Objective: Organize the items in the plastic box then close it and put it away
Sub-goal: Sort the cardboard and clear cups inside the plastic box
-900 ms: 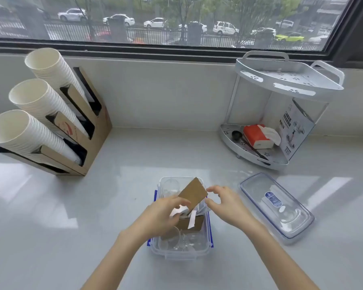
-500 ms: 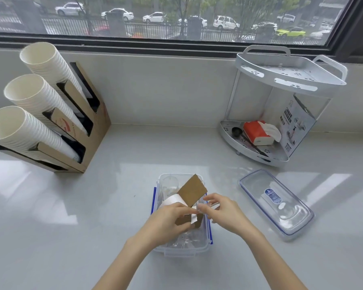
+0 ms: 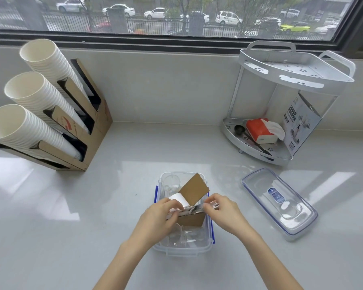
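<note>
**Inspector:** State the position of the container.

**Technician:** The clear rectangular plastic box with blue side latches (image 3: pixel 183 246) stood open on the pale grey glossy countertop (image 3: pixel 92 216), directly in front of the person. Its transparent lid with a blue seal and a blue label (image 3: pixel 279 203) lay flat on the countertop to the right, well apart from the box.

**Inspector:** Contents?

**Technician:** A small brown cardboard carton with its flap raised (image 3: pixel 194 203) sat in the middle of the box. White paper and a silvery packet showed at the carton's opening. Clear plastic cups (image 3: pixel 172 185) occupied the far end; further clear pieces lay at the near end, too jumbled to tell apart.

**Inspector:** Hand states?

**Technician:** The left hand (image 3: pixel 158 218) was closed, fingers curled over the carton's left edge, gripping it. The right hand (image 3: pixel 223 212) pinched the silvery contents at the carton's right side between thumb and fingertips.

**Inspector:** Surroundings?

**Technician:** A brown cardboard dispenser (image 3: pixel 82 135) holding three tilted stacks of white paper cups (image 3: pixel 36 101) stood at the left, against the wall. A white two-tier metal corner rack (image 3: pixel 289 84) stood at the right rear. Its lower shelf carried an orange tissue pack (image 3: pixel 260 130), a black scoop (image 3: pixel 239 129) and a printed package leaning against the back.
</note>
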Demonstrator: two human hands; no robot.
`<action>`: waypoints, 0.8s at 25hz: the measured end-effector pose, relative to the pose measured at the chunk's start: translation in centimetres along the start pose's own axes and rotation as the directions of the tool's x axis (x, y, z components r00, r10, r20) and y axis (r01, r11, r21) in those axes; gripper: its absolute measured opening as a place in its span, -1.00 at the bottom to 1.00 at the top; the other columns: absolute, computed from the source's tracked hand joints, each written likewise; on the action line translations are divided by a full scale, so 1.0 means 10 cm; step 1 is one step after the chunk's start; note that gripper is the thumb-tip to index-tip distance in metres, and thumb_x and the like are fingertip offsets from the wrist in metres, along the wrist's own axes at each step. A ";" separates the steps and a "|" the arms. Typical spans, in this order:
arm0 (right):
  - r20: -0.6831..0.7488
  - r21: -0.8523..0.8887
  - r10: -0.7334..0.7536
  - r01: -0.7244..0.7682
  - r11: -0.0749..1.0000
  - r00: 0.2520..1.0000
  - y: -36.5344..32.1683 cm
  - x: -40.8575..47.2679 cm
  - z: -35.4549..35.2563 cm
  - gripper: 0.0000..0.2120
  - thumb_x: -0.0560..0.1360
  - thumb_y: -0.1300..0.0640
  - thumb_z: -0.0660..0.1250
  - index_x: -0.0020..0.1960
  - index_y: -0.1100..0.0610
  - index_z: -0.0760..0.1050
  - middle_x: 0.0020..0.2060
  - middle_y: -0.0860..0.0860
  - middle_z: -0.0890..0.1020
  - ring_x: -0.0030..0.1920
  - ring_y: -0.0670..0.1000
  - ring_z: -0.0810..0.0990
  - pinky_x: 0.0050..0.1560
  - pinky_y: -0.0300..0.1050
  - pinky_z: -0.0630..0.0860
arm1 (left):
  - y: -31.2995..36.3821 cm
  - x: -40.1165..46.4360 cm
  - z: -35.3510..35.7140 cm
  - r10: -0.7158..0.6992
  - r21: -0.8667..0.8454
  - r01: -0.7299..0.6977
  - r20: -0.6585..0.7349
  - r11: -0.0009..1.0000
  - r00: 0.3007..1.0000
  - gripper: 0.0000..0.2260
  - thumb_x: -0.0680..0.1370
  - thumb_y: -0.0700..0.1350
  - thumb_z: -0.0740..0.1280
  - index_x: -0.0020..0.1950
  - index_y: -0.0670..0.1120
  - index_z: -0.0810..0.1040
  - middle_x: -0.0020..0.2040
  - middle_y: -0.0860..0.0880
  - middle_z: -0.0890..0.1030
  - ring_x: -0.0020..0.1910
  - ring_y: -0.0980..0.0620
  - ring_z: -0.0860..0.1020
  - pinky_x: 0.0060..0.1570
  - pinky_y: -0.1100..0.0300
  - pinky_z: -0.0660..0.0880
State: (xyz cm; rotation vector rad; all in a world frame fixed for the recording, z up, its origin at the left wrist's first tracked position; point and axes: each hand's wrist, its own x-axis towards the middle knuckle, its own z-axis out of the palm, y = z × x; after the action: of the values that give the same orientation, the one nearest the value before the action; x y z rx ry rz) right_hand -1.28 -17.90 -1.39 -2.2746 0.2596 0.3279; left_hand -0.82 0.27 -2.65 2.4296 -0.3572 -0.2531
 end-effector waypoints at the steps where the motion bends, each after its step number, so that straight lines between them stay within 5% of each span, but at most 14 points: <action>1: -0.014 -0.003 -0.006 0.006 1.000 1.000 0.01 0.01 0.00 -0.74 0.52 0.11 0.20 0.17 0.14 0.49 0.14 0.10 0.54 -0.04 -0.04 0.46 -0.24 -0.34 0.36 | -0.02 0.01 0.00 0.002 -0.013 -0.002 0.007 1.000 1.000 -0.82 0.54 -0.13 0.20 0.07 -0.01 0.55 0.00 0.07 0.53 0.02 0.00 0.53 0.04 0.16 0.47; 8: -0.018 0.207 0.013 -0.009 0.978 1.000 -0.04 0.01 0.01 -0.79 0.45 0.03 0.35 0.04 0.09 0.55 -0.04 0.07 0.63 -0.04 0.01 0.58 -0.24 -0.42 0.40 | -0.03 -0.01 -0.02 -0.069 -0.241 0.070 0.012 0.968 0.998 -0.84 0.50 -0.27 0.26 -0.04 -0.06 0.59 -0.11 0.06 0.57 -0.14 0.22 0.55 -0.20 0.62 0.35; 12: 0.045 0.235 -0.027 0.016 0.972 0.999 -0.05 -0.03 0.03 -0.69 0.39 0.02 0.42 0.09 0.07 0.52 -0.02 0.01 0.54 -0.04 -0.06 0.56 -0.21 -0.44 0.40 | 0.04 -0.01 -0.04 -0.088 -0.332 0.085 0.007 0.939 0.996 -0.81 0.48 -0.25 0.30 -0.18 0.06 0.53 -0.18 0.16 0.57 -0.27 0.49 0.52 -0.25 0.61 0.38; 16: 0.082 0.270 -0.087 0.062 0.961 0.993 -0.05 -0.05 0.04 -0.80 0.37 0.11 0.44 -0.05 -0.02 0.49 0.04 0.02 0.54 -0.05 -0.09 0.59 -0.18 -0.41 0.46 | 0.07 0.00 -0.04 -0.150 -0.440 0.098 -0.085 0.893 0.985 -0.79 0.45 -0.19 0.34 -0.26 0.12 0.54 -0.19 0.02 0.64 -0.35 0.37 0.53 -0.31 0.54 0.39; 20: 0.015 0.318 -0.101 0.091 0.944 0.995 -0.03 0.00 0.10 -0.80 0.39 0.27 0.38 -0.16 -0.03 0.48 0.01 0.05 0.57 -0.10 -0.06 0.60 -0.18 -0.37 0.47 | 0.07 0.03 -0.01 -0.173 -0.540 0.098 -0.089 0.836 0.981 -0.83 0.45 -0.19 0.36 -0.25 0.09 0.60 -0.22 0.17 0.64 -0.30 0.40 0.55 -0.19 0.48 0.44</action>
State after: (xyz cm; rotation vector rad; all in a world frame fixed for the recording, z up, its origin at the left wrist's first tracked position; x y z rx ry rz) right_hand -1.35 -16.97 -1.84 -1.9545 0.1703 0.2508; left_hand -0.62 -0.33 -2.19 1.9023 -0.0363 -0.2136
